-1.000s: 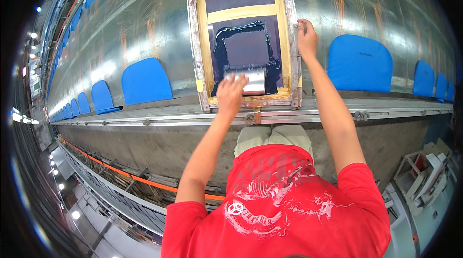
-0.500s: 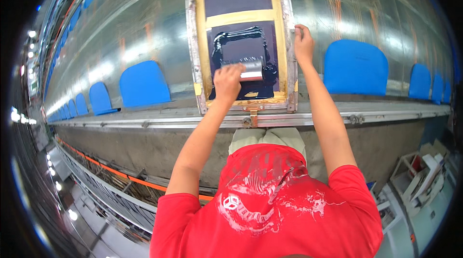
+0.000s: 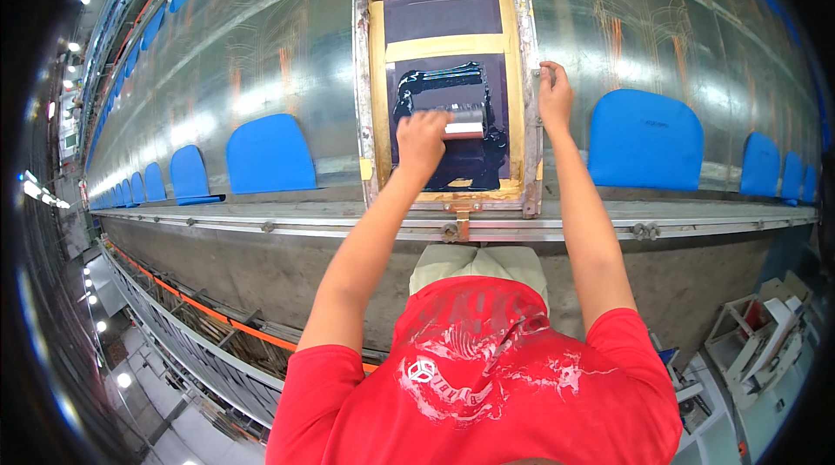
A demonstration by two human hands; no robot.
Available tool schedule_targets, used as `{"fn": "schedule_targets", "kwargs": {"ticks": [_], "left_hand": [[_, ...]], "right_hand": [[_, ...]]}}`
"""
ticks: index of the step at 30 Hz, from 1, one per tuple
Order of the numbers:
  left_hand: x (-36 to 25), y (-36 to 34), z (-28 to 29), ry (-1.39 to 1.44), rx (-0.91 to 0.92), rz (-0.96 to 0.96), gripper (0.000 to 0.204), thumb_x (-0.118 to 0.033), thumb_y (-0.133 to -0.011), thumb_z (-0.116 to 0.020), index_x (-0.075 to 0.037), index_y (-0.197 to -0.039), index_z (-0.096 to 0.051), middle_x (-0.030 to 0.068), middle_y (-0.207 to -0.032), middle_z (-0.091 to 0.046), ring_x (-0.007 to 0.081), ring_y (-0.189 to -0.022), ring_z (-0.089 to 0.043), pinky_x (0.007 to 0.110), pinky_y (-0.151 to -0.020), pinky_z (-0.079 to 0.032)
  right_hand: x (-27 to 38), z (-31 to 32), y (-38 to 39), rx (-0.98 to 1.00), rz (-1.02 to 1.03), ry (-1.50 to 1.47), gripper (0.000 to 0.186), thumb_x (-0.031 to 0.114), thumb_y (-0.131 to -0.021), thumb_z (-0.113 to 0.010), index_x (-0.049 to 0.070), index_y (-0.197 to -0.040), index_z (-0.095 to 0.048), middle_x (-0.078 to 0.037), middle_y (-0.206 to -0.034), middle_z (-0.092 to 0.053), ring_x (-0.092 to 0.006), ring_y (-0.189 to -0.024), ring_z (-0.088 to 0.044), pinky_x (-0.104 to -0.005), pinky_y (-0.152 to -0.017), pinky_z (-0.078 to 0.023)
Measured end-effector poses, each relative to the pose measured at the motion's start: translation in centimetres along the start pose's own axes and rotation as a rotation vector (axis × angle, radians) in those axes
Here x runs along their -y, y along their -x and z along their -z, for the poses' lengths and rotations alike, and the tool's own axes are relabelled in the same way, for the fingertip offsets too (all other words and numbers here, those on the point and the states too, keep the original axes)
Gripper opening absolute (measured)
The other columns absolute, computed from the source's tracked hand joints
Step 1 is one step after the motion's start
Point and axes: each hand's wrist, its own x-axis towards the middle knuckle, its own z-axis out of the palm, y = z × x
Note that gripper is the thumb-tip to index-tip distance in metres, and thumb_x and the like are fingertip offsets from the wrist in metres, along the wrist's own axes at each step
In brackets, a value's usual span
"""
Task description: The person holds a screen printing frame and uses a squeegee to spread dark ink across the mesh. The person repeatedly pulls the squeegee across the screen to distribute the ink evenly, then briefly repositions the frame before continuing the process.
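A screen-printing frame (image 3: 532, 143) with a dark mesh and yellow tape borders lies on the long metal table. My left hand (image 3: 421, 141) is closed around a squeegee (image 3: 465, 123), a short, shiny metal blade resting on the mesh. Dark, wet ink (image 3: 444, 78) forms a thick outline beyond the blade and runs down its right side to a pool near me. At the frame's right edge is my right hand (image 3: 555, 100), its curled fingers pinching the side rail. The fabric or panel beneath the mesh is hidden.
Blue rounded pieces (image 3: 646, 140) lie in a row along the table (image 3: 339, 100) on both sides. A metal rail (image 3: 574, 227) runs along its near edge, with a small bracket (image 3: 463, 223) at the frame. White equipment (image 3: 757, 334) stands at the lower right.
The squeegee in my left hand has slid a little away from me over the mesh. My right hand stays at the frame's edge. The whole view has shifted slightly.
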Motion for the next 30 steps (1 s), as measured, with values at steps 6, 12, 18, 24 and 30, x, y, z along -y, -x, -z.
{"fn": "schedule_targets", "kwargs": {"ticks": [6, 12, 18, 24, 30], "left_hand": [[-0.7, 7.1, 1.5, 0.109, -0.023, -0.078, 0.038, 0.001, -0.075, -0.063, -0.015, -0.108, -0.071, 0.0011, -0.114, -0.072, 0.0229, -0.109, -0.067, 0.040, -0.085, -0.050], [1.4, 9.3, 4.0, 0.139, 0.072, -0.043, 0.054, 0.000, -0.073, -0.066, -0.013, -0.126, -0.066, 0.0062, -0.130, -0.067, 0.0302, -0.121, -0.063, 0.041, -0.099, -0.051], [5.9, 9.3, 7.9, 0.097, 0.154, 0.085, 0.053, 0.000, -0.074, -0.064, -0.014, -0.125, -0.067, 0.0064, -0.132, -0.066, 0.0301, -0.121, -0.063, 0.041, -0.096, -0.051], [4.9, 9.8, 9.1, 0.043, 0.119, 0.127, 0.048, -0.001, -0.078, -0.066, -0.014, -0.124, -0.068, 0.0038, -0.133, -0.067, 0.0289, -0.123, -0.062, 0.042, -0.099, -0.049], [5.5, 12.3, 11.1, -0.018, 0.055, 0.081, 0.050, 0.001, -0.076, -0.069, -0.016, -0.123, -0.069, 0.0024, -0.130, -0.069, 0.0278, -0.121, -0.064, 0.042, -0.097, -0.049]], "right_hand": [[0.6, -0.4, -1.4, -0.071, 0.158, 0.036, 0.019, 0.023, -0.098, -0.060, 0.012, -0.109, -0.071, -0.020, -0.091, -0.072, -0.0366, -0.084, -0.069, -0.0457, -0.076, -0.051], [7.1, -2.1, 0.3, -0.045, 0.088, 0.045, 0.020, 0.025, -0.100, -0.059, 0.011, -0.110, -0.070, -0.016, -0.080, -0.069, -0.0298, -0.072, -0.065, -0.0422, -0.070, -0.049], [10.2, -8.0, 2.8, -0.022, 0.113, -0.040, 0.020, 0.024, -0.101, -0.057, 0.010, -0.110, -0.068, -0.015, -0.071, -0.064, -0.0302, -0.067, -0.063, -0.0433, -0.067, -0.048], [11.6, -6.4, 3.9, 0.069, -0.010, -0.078, 0.021, 0.025, -0.101, -0.058, 0.010, -0.111, -0.068, -0.014, -0.081, -0.067, -0.0248, -0.069, -0.061, -0.0384, -0.068, -0.047], [11.5, -6.9, 3.2, -0.065, 0.160, -0.073, 0.017, 0.019, -0.100, -0.056, 0.009, -0.110, -0.066, -0.017, -0.074, -0.065, -0.0350, -0.066, -0.062, -0.0448, -0.067, -0.047]]}}
